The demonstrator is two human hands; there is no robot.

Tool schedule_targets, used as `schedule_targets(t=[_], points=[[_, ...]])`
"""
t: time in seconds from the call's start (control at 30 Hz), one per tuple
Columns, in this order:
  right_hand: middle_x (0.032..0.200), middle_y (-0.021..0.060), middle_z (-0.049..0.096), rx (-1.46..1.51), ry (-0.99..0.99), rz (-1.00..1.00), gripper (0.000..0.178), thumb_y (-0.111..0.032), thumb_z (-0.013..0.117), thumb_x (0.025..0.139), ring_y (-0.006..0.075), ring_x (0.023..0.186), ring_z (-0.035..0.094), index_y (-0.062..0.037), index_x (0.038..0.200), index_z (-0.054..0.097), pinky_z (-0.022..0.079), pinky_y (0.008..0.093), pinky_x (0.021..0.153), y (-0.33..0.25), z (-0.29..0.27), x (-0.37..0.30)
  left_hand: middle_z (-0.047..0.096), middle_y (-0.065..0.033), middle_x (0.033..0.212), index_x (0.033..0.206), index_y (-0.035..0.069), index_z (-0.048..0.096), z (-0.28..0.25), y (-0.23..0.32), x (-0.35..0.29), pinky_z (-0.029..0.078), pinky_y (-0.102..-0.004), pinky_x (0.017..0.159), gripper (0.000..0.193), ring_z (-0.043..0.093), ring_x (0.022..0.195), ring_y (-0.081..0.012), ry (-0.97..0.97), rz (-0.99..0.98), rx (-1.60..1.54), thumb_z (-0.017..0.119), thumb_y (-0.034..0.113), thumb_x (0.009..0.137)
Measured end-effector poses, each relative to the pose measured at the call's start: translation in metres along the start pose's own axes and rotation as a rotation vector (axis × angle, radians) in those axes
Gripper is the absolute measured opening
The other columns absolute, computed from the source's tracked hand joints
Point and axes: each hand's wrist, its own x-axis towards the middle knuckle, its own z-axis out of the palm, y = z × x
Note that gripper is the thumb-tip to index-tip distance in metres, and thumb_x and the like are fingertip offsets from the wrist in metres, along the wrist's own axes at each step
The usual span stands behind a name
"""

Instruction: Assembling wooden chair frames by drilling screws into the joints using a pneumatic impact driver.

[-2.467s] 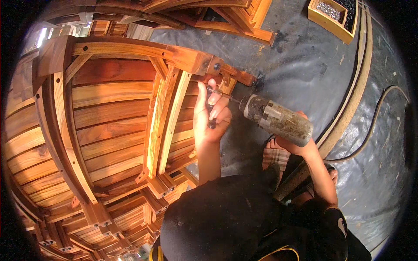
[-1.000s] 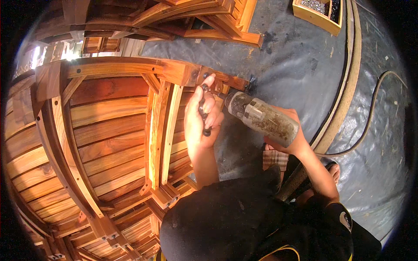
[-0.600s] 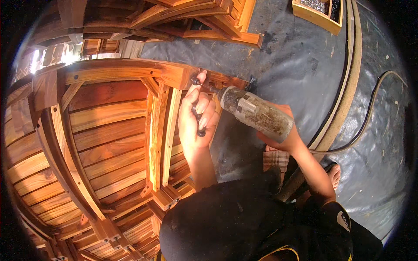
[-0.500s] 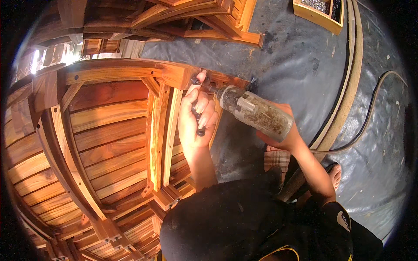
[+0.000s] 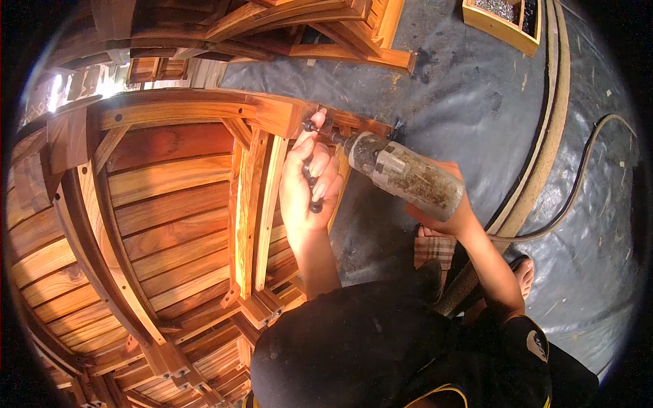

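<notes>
grey floor sheeting, background wooden furniture, glare

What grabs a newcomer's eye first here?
The large slatted wooden frame fills the left side. Near centre, a grimy power driver sits in the right grip, pointing toward the left grip, which holds small black-headed parts. An open wooden box stands at upper right.

Black top, yellow piping, 1 white mark on sleeve; 2 bare hands.
</notes>
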Motion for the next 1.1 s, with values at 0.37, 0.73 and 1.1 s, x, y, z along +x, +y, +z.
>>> schedule_targets(t=[0.37, 0.73, 1.1], points=[[0.068, 0.0081, 0.055, -0.056, 0.019, 0.001, 0.025, 0.001, 0.059, 0.053, 0.0262, 0.056, 0.051, -0.0010, 0.078, 0.055, 0.041, 0.0308, 0.053, -0.004, -0.002, 0.000, 0.035, 0.0032, 0.057, 0.125, 0.006, 0.043, -0.007, -0.001, 0.003, 0.026, -0.0197, 0.035, 0.036, 0.031, 0.037, -0.0060, -0.058, -0.043, 0.024, 0.042, 0.017, 0.091], [0.077, 0.0039, 0.061, -0.110, 0.003, 0.156, 0.025, -0.002, 0.066, 0.055, 0.0260, 0.075, 0.057, -0.0097, 0.079, 0.061, 0.041, 0.0363, 0.071, -0.015, -0.003, -0.001, 0.037, 0.0040, 0.055, 0.118, 0.007, 0.049, -0.020, -0.008, -0.004, 0.021, -0.0198, 0.034, 0.032, 0.028, 0.036, -0.0059, 0.031, -0.136, 0.050, 0.045, 0.021, 0.090], [0.080, 0.0046, 0.062, -0.067, -0.016, 0.241, 0.029, -0.004, 0.068, 0.057, 0.0233, 0.082, 0.057, -0.0083, 0.085, 0.062, 0.039, 0.0356, 0.081, -0.011, -0.008, -0.005, 0.040, -0.0005, 0.061, 0.108, 0.003, 0.053, -0.090, -0.079, -0.029, 0.026, -0.0214, 0.035, 0.024, 0.032, 0.039, -0.0075, 0.017, -0.473, -0.572, 0.040, 0.016, 0.093]])
